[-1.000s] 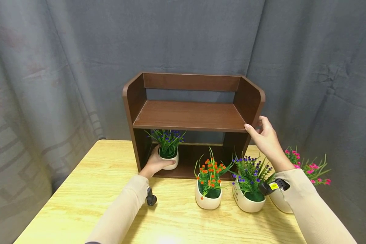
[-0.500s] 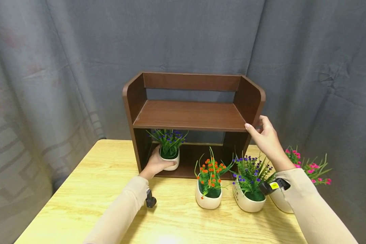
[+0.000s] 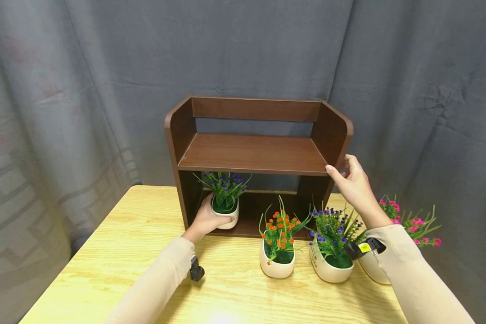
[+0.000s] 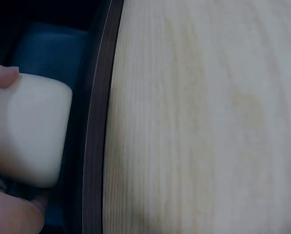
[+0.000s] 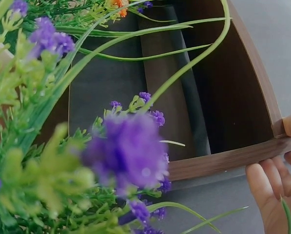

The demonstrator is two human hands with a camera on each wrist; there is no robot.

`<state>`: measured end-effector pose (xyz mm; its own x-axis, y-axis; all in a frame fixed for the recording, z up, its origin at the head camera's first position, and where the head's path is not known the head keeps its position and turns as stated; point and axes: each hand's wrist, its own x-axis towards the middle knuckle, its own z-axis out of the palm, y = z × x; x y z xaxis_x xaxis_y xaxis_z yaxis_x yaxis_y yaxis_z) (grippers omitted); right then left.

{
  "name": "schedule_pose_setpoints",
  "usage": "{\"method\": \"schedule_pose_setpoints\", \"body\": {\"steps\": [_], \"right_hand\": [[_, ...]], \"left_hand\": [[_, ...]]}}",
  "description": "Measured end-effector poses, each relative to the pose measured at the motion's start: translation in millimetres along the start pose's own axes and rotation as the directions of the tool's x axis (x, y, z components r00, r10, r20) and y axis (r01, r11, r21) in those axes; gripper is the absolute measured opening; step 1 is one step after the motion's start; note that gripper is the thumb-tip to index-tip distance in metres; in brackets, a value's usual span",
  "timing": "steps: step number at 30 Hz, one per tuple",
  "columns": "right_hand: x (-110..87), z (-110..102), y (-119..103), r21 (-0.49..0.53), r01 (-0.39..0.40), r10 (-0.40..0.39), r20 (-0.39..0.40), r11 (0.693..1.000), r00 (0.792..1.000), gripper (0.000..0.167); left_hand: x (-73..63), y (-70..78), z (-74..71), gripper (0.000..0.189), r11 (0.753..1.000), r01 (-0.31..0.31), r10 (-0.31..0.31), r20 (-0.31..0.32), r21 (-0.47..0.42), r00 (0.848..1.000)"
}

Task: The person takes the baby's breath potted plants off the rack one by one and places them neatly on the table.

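A white pot [image 3: 235,215] with a green base and blue-purple artificial flowers [image 3: 227,184] stands in the left part of the lower compartment of a dark brown shelf [image 3: 251,153]. My left hand [image 3: 205,218] grips this pot from its left side, thumb across the front. In the left wrist view the smooth white pot [image 4: 30,129] sits between thumb and fingers, just behind the shelf's front edge. On the right, my right hand [image 3: 354,186] holds the shelf's side panel, thumb at the front edge and fingers behind. The right wrist view shows those fingers [image 5: 262,183] curled against the panel.
In front of the shelf stand white pots with orange flowers [image 3: 280,229], purple flowers [image 3: 334,229] and pink flowers [image 3: 415,225], the last partly behind my right forearm. They are on a light wooden table [image 3: 117,252]. A grey curtain [image 3: 259,49] hangs behind.
The pot in my left hand has shifted slightly to the right and toward the shelf's front edge. My right hand keeps its hold on the side panel.
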<state>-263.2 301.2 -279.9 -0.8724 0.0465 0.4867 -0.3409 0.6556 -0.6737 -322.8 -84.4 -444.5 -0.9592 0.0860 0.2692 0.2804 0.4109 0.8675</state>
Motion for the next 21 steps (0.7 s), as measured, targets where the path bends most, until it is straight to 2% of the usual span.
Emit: {"method": "schedule_pose_setpoints", "body": {"steps": [9,13,15,21], "right_hand": [[1.6,0,1,-0.006,0.003,-0.003,-0.004,1.000,1.000,0.054],[1.3,0,2,-0.004,0.000,0.000,0.000,1.000,1.000,0.055],[1.1,0,2,-0.004,0.002,-0.002,0.001,1.000,1.000,0.055],[0.6,0,0,0.000,0.013,-0.013,-0.005,1.000,1.000,0.053]], "left_hand": [[-6.7,3.9,-2.2,0.101,0.995,-0.086,0.086,-0.001,-0.055,0.996],[-13.0,6.9,-3.8,0.105,0.997,-0.072,0.073,0.012,-0.036,0.997],[-17.2,8.8,-4.9,0.108,0.999,-0.046,0.046,0.012,-0.014,0.999],[-25.5,9.8,-8.1,0.110,0.999,-0.040,0.040,0.006,0.004,0.999]]}}
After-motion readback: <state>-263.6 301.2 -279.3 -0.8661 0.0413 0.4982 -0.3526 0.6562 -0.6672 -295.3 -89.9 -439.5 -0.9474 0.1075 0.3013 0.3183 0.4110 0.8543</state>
